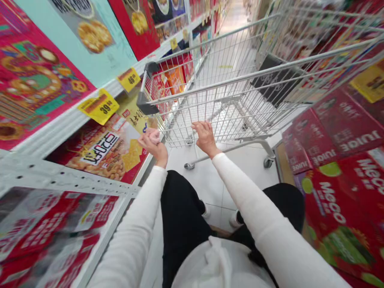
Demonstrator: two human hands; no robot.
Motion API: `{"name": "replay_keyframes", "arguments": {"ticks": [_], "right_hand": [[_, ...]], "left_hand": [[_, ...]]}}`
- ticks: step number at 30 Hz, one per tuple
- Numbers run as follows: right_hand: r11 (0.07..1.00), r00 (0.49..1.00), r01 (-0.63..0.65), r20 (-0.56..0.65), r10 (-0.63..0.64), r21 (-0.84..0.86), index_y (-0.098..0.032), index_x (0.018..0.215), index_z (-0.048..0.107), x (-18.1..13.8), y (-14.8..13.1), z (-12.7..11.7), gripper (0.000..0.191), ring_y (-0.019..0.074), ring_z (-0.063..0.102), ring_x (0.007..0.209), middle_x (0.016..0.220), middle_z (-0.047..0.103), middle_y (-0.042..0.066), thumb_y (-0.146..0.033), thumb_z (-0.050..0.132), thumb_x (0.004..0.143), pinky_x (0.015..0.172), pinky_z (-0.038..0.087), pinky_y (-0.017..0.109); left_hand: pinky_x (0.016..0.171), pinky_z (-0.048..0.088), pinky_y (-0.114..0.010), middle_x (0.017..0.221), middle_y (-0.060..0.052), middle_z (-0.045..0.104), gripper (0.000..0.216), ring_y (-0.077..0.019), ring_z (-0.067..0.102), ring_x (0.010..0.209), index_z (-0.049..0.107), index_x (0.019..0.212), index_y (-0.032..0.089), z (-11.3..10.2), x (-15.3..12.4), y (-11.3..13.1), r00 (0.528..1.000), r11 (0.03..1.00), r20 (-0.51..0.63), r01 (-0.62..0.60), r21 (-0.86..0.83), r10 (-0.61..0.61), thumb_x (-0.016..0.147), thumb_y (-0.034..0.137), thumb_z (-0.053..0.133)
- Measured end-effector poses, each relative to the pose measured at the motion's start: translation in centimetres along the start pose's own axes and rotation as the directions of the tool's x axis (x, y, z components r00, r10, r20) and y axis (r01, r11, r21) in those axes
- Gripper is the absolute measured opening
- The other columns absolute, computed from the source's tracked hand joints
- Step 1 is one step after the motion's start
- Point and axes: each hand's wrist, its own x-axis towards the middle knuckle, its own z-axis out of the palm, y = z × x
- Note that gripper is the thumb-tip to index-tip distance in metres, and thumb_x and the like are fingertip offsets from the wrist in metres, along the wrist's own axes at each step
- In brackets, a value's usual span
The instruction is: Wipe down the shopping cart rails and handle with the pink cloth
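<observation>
Both arms (255, 204) are stretching forward; the left hand (156, 149) is curling inward and the right hand (206, 138) is bending its fingers (198, 127).

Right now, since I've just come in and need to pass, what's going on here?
A person's left hand holds a small pink item beside a shelved snack box. The right hand is at the near side of a wire shopping cart; whether they touch is unclear. The cart stands on the tiled floor close to stacked red cartons.
</observation>
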Motion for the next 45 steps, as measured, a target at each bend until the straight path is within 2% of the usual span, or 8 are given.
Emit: {"name": "replay_keyframes", "arguments": {"ticks": [6,10,15,19,26,32,39,45], "right_hand": [[1.000,0.999,-0.018,-0.048,0.018,-0.002,-0.019,0.120,0.063,-0.4,-0.2,0.5,0.053,0.0234,0.053,0.128,0.128,0.068,0.009,0.004,0.041,0.077,0.124,0.027,0.052],[1.000,0.999,-0.001,-0.045,0.001,-0.015,-0.019,0.119,0.063,-0.4,0.0,0.4,0.052,0.0232,0.053,0.128,0.128,0.069,0.009,0.005,0.041,0.078,0.124,0.029,0.053],[1.000,0.998,-0.018,-0.060,0.018,0.001,-0.019,0.117,0.063,-0.2,0.0,0.4,0.051,0.0237,0.054,0.127,0.126,0.069,0.009,0.005,0.041,0.079,0.124,0.029,0.054],[1.000,0.997,-0.021,-0.075,0.022,0.013,-0.019,0.117,0.063,-0.3,-0.2,0.4,0.052,0.0235,0.054,0.126,0.125,0.069,0.009,0.006,0.041,0.077,0.124,0.029,0.053],[1.000,0.997,-0.030,-0.078,0.030,0.009,-0.018,0.117,0.064,-0.4,-0.2,0.3,0.052,0.0226,0.054,0.127,0.126,0.069,0.009,0.006,0.040,0.077,0.125,0.026,0.052],[1.000,0.999,-0.024,-0.047,0.024,0.009,-0.019,0.119,0.064,-0.4,-0.1,0.2,0.052,0.0229,0.053,0.129,0.127,0.068,0.010,0.003,0.040,0.079,0.124,0.028,0.053],[1.000,1.000,-0.021,0.001,0.021,0.004,-0.019,0.122,0.063,-0.3,-0.2,0.1,0.053,0.0219,0.051,0.130,0.131,0.067,0.008,0.004,0.040,0.080,0.127,0.024,0.052],[0.999,0.999,-0.036,-0.015,0.036,0.010,-0.018,0.119,0.063,-0.3,-0.6,0.2,0.029,0.0240,0.053,0.131,0.130,0.068,0.011,-0.013,0.048,0.095,0.126,0.024,0.053]], "left_hand": [[0.114,0.037,-0.045,0.116,-0.012,0.051,0.048,-0.0278,0.049,0.121,0.058,0.107,0.016,0.5,-3.3,-0.1,0.958,0.998,0.282,-0.058,-0.014,0.059,0.062,0.002,0.050],[0.114,0.036,-0.048,0.113,-0.013,0.054,0.044,-0.0297,0.048,0.122,0.063,0.103,0.016,-0.6,-2.0,-1.1,0.911,0.988,0.385,-0.149,-0.036,0.151,0.062,0.003,0.052],[0.114,0.037,-0.041,0.116,-0.009,0.053,0.041,-0.0258,0.049,0.121,0.060,0.102,0.019,-0.6,0.4,-0.8,0.955,0.988,0.271,-0.086,-0.130,0.119,0.065,0.004,0.053],[0.107,0.043,-0.037,0.102,-0.004,0.054,0.034,-0.0217,0.054,0.108,0.056,0.095,0.021,-0.4,-2.5,-0.9,0.958,0.987,0.285,0.031,-0.158,0.015,0.065,0.005,0.053],[0.111,0.041,-0.039,0.115,-0.008,0.051,0.045,-0.0220,0.053,0.116,0.055,0.106,0.019,1.6,-7.0,1.1,0.990,0.977,0.039,0.143,-0.161,-0.138,0.065,0.002,0.050],[0.114,0.040,-0.044,0.117,-0.011,0.052,0.043,-0.0253,0.050,0.123,0.060,0.106,0.019,3.4,-11.6,4.3,0.971,0.979,0.233,-0.006,-0.203,0.054,0.069,0.004,0.047],[0.114,0.040,-0.043,0.114,-0.011,0.047,0.041,-0.0238,0.052,0.118,0.059,0.106,0.017,2.6,-7.9,2.9,0.996,0.993,-0.045,0.066,-0.096,-0.071,0.070,0.002,0.046],[0.111,0.041,-0.046,0.116,-0.012,0.054,0.031,-0.0262,0.051,0.121,0.064,0.102,0.019,4.4,-11.7,5.3,0.972,0.987,0.213,-0.067,-0.143,0.097,0.078,0.008,0.049]]}}
